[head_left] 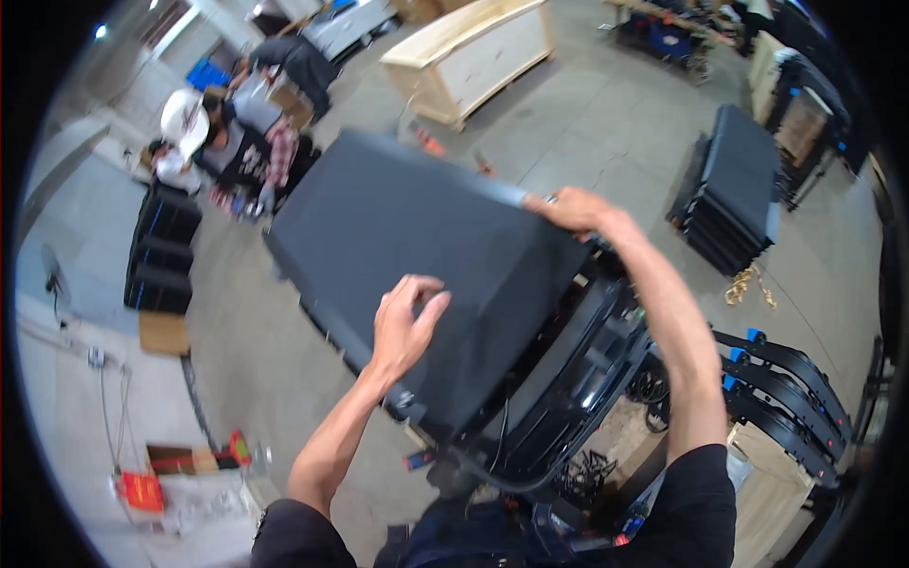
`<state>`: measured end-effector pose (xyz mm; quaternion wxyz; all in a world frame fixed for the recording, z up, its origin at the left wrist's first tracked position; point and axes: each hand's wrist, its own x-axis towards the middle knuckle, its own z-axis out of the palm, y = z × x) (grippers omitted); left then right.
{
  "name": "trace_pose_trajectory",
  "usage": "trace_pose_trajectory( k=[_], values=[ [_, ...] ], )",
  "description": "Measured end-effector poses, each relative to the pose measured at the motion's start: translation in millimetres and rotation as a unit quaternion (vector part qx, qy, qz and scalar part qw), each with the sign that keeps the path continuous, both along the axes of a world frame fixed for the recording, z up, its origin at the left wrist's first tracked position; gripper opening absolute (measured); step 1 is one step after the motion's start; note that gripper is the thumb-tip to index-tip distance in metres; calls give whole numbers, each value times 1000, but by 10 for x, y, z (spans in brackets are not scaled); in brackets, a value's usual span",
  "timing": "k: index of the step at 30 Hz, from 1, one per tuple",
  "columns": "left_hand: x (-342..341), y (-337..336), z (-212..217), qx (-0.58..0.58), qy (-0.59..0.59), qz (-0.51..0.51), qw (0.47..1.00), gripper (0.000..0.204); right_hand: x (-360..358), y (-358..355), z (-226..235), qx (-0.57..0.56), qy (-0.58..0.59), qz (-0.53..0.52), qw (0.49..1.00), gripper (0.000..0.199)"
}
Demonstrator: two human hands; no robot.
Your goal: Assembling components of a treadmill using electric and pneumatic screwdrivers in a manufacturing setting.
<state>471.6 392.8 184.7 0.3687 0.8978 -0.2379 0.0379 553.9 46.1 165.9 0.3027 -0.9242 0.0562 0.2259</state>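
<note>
A large dark grey flat panel (407, 218) lies in front of me at a slant, on or over a black framed assembly (587, 350) whose inner parts show along the panel's near right side. My right hand (573, 208) is closed over the panel's far right edge, beside a light strip; its fingertips are partly hidden. Above the panel's near left part is my left hand (407, 322), holding nothing, its fingers loosely bent and thumb apart. Whether it touches the surface I cannot tell. Some of the picture is smeared by motion.
A person in a white cap (185, 123) crouches beyond the panel's far left corner. A wooden crate (473, 66) stands at the back. Stacked dark panels (729, 180) lie to the right, above several curved black arms (776, 388). Black cases (161, 251) line the left wall.
</note>
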Motion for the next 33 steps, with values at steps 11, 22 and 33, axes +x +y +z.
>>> trace_pose_trajectory(
  k=[11,22,33],
  values=[
    [-1931,1146,-683,-187,345,221,893,25,-404,-181,-462,169,-126,-149,966,79],
    [-1968,974,-487,-187,394,227,871,15,-712,-268,-337,180,-156,-249,939,63],
    [-2547,619,-525,-156,267,183,933,13,-1477,-591,-859,225,-191,-328,897,46]
  ],
)
